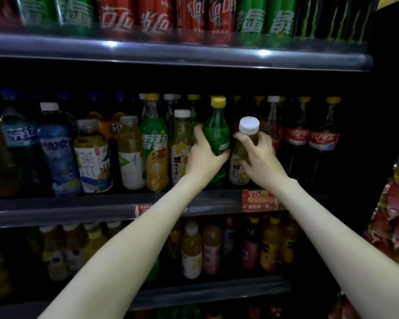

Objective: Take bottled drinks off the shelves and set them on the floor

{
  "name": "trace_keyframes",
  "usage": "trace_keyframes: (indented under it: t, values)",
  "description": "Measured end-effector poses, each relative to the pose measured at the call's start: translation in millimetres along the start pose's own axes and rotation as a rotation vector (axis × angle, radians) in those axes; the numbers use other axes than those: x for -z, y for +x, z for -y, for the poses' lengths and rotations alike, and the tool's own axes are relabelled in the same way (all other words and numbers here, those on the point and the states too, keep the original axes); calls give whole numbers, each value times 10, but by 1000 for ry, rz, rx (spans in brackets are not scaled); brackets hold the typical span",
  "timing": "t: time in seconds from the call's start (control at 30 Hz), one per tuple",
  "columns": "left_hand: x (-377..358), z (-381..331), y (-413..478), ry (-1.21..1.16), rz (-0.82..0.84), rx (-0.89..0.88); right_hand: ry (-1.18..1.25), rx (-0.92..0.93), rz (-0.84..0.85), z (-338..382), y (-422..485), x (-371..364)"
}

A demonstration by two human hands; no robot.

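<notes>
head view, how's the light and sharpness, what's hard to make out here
Head view: dim overall, brightest on the left hand and right hand gripping the green bottle and white-capped bottle; head view: glare spots on the upper shelf edge; head view: cans above smeared by blur, lower-shelf bottles dark and soft, shelf lines slightly bowed by the wide lens.

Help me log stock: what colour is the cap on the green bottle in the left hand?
The cap is yellow, head view.
</notes>
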State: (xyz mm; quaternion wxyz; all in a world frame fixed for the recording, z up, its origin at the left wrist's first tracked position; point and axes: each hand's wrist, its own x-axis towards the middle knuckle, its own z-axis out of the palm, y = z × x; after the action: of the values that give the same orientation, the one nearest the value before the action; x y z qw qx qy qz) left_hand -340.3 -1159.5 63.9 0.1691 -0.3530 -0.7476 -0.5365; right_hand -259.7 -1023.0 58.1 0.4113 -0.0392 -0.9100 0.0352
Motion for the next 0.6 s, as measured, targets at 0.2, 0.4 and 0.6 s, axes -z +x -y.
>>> trace_keyframes:
  t: [0.2,0.4,0.6]
  values:
    - [278,-127,-294,-151,-169,-175,76,101,-154,181,-338,248]
    - [687,-251,-799,-159,-176,-118,199,115,-168,450,-533,538]
    - [1090,-58,-1575,-84,-111,123,436,138,-4,851,-862,318]
